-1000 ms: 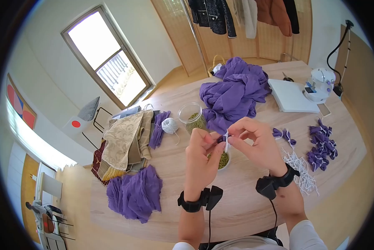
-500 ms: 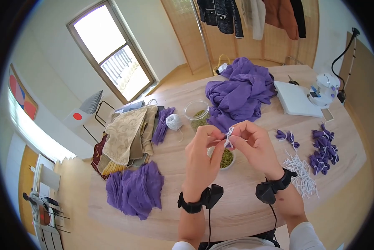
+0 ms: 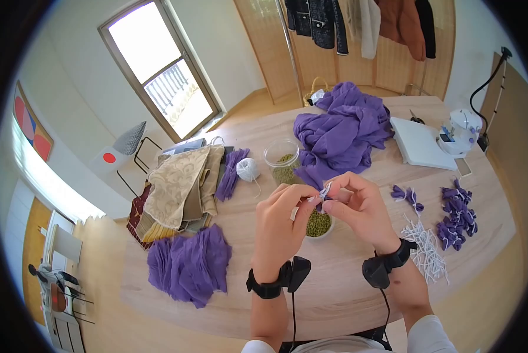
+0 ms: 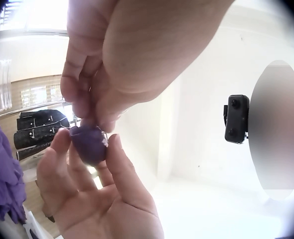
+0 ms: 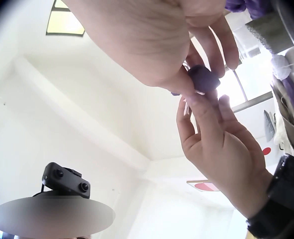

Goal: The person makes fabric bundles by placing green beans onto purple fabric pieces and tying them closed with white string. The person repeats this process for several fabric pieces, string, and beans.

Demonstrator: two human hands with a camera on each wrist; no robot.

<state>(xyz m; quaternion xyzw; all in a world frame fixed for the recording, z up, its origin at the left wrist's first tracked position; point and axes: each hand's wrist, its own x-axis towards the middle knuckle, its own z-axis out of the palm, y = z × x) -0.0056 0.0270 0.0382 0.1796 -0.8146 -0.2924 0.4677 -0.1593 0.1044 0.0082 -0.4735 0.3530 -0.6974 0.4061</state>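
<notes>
Between the fingertips of both hands is a small purple cloth pouch (image 4: 88, 144), rounded at the bottom, with white string (image 3: 325, 191) around its neck. My left hand (image 3: 278, 220) pinches the gathered top and string. From the other side, my right hand (image 3: 362, 212) holds the pouch with thumb and fingers. Fingers partly cover the knot area. Below the hands, a small bowl of green grains (image 3: 318, 226) is partly hidden by them. Behind stands a clear jar (image 3: 282, 170) holding green grains. Cut white strings (image 3: 425, 253) lie right of the right wrist.
Tied purple bundles (image 3: 458, 212) lie at the right, with a smaller pair (image 3: 407, 198) nearer. Purple cloth pieces (image 3: 190, 265) and folded fabrics (image 3: 178, 188) lie left. A yarn ball (image 3: 248, 169), a large purple cloth heap (image 3: 343, 129) and a white sewing machine (image 3: 464, 132) stand farther back.
Both hands stay together at the pouch while their fingers shift on the string; the left hand has turned slightly. The head view has moved a little, showing more of the bowl.
</notes>
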